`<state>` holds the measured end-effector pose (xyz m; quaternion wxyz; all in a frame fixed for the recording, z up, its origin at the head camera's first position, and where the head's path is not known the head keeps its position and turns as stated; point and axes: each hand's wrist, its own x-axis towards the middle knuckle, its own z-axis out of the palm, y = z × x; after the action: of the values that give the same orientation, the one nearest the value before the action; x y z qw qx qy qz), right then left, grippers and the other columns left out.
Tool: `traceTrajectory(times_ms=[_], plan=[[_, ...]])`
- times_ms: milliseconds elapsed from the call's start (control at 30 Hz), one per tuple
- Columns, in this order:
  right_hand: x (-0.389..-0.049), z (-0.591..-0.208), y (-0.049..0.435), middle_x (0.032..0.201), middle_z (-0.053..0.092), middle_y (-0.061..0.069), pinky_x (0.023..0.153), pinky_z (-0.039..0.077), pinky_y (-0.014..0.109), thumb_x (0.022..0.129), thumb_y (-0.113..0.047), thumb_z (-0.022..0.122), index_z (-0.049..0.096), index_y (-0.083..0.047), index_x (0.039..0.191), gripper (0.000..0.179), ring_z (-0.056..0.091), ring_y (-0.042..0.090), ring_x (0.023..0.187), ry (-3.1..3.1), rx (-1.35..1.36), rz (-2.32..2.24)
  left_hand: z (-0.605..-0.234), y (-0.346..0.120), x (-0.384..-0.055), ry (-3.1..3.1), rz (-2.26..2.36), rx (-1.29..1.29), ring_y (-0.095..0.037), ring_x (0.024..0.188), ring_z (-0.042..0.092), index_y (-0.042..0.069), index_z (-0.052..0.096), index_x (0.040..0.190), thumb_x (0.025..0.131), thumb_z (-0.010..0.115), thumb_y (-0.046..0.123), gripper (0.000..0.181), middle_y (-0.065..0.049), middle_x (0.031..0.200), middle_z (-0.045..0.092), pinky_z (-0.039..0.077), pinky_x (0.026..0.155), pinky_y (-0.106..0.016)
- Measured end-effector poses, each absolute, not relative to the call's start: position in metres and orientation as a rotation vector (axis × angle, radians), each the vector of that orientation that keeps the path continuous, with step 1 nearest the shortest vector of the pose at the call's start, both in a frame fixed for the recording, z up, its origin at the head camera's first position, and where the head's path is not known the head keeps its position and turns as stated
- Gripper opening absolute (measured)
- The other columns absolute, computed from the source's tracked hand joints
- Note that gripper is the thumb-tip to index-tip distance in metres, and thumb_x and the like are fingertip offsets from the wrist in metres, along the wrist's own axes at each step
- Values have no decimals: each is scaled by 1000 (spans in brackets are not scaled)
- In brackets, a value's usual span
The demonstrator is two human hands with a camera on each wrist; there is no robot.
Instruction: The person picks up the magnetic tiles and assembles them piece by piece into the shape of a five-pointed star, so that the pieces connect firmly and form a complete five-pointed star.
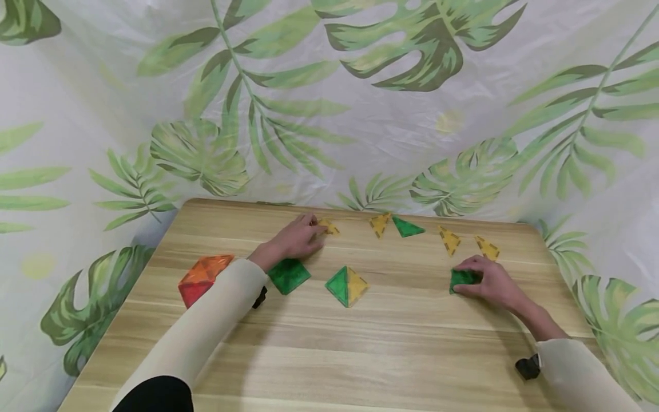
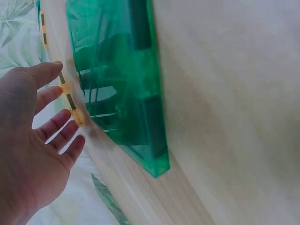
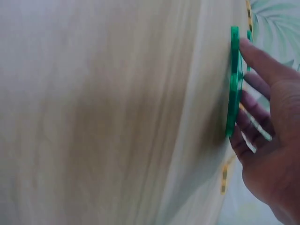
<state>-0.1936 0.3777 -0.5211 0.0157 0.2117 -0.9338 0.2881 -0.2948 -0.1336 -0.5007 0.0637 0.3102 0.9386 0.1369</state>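
At the far side of the table, my left hand (image 1: 297,236) has its thumb and fingertips at a small yellow triangle tile (image 1: 330,227), gripping it lightly. A larger translucent green tile (image 1: 289,276) lies just below that hand and fills much of the left wrist view. On the right, my right hand (image 1: 491,280) holds a green tile (image 1: 463,278) between thumb and fingers; the right wrist view shows this tile (image 3: 233,84) edge-on. Between the hands, a green triangle (image 1: 337,286) and a yellow triangle (image 1: 356,287) lie edge to edge as a diamond.
Along the back lie a yellow triangle (image 1: 380,225), a green triangle (image 1: 408,227) and two more yellow triangles (image 1: 450,240) toward the right. Orange (image 1: 210,268) and red (image 1: 195,293) tiles sit together at left, partly behind my sleeve. A leaf-patterned cloth (image 1: 288,114) hangs behind the table.
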Motion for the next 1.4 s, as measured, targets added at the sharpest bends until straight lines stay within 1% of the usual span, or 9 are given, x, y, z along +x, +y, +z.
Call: traceTrajectory(times_ms=[167, 333, 433, 500, 633, 800, 900, 1067, 1400], plan=[[-190, -524, 368, 100, 70, 7, 68, 50, 27, 85, -19, 91, 81, -3, 115, 35, 60, 17, 83, -2884, 587, 836, -498, -134, -287, 2758, 496, 913, -30, 111, 51, -2, 58, 148, 107, 64, 23, 49, -21, 133, 52, 49, 94, -43], [-187, -520, 363, 94, 68, 5, 64, 52, 24, 86, -15, 90, 79, 3, 115, 35, 59, 7, 76, -2892, 586, 847, -496, -137, -285, 2705, 609, 967, -23, 96, 56, -5, 63, 142, 107, 65, 18, 43, -19, 125, 57, 51, 83, -38], [-187, -513, 366, 100, 69, 8, 65, 55, 24, 88, -12, 88, 75, 5, 121, 40, 61, 8, 78, -2897, 688, 894, -496, -142, -288, 2712, 661, 1014, -27, 104, 61, -4, 64, 141, 103, 70, 15, 43, -20, 126, 60, 55, 91, -42], [-188, -509, 370, 112, 70, 13, 71, 59, 28, 87, -10, 88, 72, 5, 127, 46, 66, 13, 89, -2894, 797, 932, -495, -147, -292, 2704, 695, 1039, -35, 120, 60, -4, 61, 145, 100, 75, 13, 50, -23, 135, 60, 53, 103, -50], [-191, -501, 381, 143, 61, 21, 88, 60, 35, 82, -10, 92, 64, 3, 140, 65, 62, 18, 121, -2909, 996, 1044, -494, -155, -302, 2637, 730, 1070, -46, 148, 40, -3, 47, 156, 94, 82, 12, 73, -29, 158, 44, 35, 122, -60], [-194, -498, 387, 154, 53, 21, 101, 53, 26, 84, -16, 92, 59, -2, 148, 73, 48, 13, 141, -2964, 1144, 1083, -495, -158, -309, 2539, 770, 1044, -47, 154, 31, -4, 40, 159, 91, 85, 11, 84, -28, 165, 36, 27, 126, -60], [-194, -498, 388, 153, 55, 19, 104, 46, 17, 84, -13, 91, 61, -4, 147, 70, 49, 24, 141, -2976, 1179, 1076, -496, -156, -310, 2490, 786, 1023, -45, 155, 31, -4, 40, 159, 92, 83, 8, 80, -25, 166, 36, 27, 127, -58], [-197, -499, 386, 150, 59, 16, 102, 48, 18, 83, -13, 92, 65, -5, 143, 66, 52, 40, 135, -2979, 1199, 994, -495, -151, -311, 2479, 761, 1023, -44, 153, 36, -4, 49, 154, 94, 79, 2, 68, -25, 164, 40, 31, 125, -56], [-198, -505, 385, 141, 64, 17, 95, 55, 23, 81, -12, 93, 70, 0, 136, 61, 58, 30, 127, -2945, 1191, 949, -498, -148, -315, 2548, 711, 1057, -40, 142, 51, -4, 57, 148, 91, 83, 5, 63, -23, 152, 56, 40, 120, -53]])
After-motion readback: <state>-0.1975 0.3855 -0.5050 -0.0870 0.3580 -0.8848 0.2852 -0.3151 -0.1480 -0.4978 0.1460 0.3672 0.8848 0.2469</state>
